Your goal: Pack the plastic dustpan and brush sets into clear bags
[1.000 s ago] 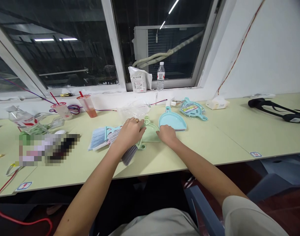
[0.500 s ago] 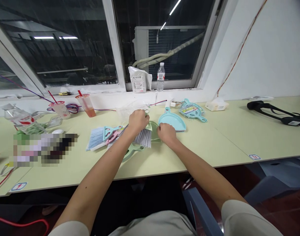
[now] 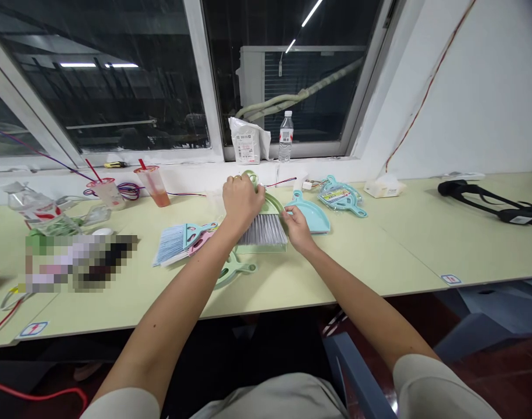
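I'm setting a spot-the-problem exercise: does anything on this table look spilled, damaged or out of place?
No spill or damage shows. Only the pixelated patch at the left of the table looks odd: its blocks hide what lies there.

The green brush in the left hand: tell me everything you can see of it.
The green brush looks like plastic, with a curved head and a dense fringe of grey bristles. The left hand grips its handle, mostly hiding it; a green end shows above. It is held with the bristles pointing down, over a lighter green dustpan; whether they touch is unclear. The right hand is at its right end, but I can't tell whether its fingers hold the brush or the dustpan.
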The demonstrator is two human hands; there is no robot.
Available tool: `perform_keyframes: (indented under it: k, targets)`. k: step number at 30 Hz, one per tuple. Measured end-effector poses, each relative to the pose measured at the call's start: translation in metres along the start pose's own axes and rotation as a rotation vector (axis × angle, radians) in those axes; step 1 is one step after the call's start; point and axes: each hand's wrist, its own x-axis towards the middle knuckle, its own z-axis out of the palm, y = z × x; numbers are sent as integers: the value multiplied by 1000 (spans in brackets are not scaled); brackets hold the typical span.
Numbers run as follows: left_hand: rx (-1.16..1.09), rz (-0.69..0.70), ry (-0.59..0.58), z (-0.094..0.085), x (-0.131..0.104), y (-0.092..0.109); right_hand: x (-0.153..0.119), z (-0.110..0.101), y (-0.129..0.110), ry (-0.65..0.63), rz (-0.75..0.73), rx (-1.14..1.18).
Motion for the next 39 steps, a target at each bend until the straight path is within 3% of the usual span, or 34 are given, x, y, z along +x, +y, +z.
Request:
perform_keyframes:
  k: [3, 5, 12, 16, 19, 22, 24, 26, 28, 31, 39]
  targets:
    - [-1, -40, 57, 2, 6, 4, -3, 4, -4, -125, 91, 248]
    - [-24, -70, 28, 4, 9, 5, -4, 4, -8, -174, 148, 325]
    - [-75, -50, -110, 12, 0, 3, -3, -2, -14, -242, 241, 358]
    - [-118, -13, -142, 17, -18, 14, 0, -2, -8, -286, 170, 271]
    - [-211, -16, -162, 18, -26, 18, 2, -3, -4, -246, 111, 174]
    - [-370, -36, -206, 15, -23, 5, 3, -3, -3, -202, 120, 160]
    - [-484, -14, -322, 13, -17, -13, 3, -3, -3, -188, 157, 187]
    - [-567, 52, -469, 12, -13, -33, 3, -2, -3, -175, 183, 208]
    - [-630, 167, -538, 13, -13, -49, 3, -1, -2, -166, 187, 220]
    - [-710, 210, -501, 18, -17, -58, 3, -1, 0, -172, 190, 237]
    - [-820, 79, -439, 33, -25, -53, 3, -4, 5, -187, 223, 254]
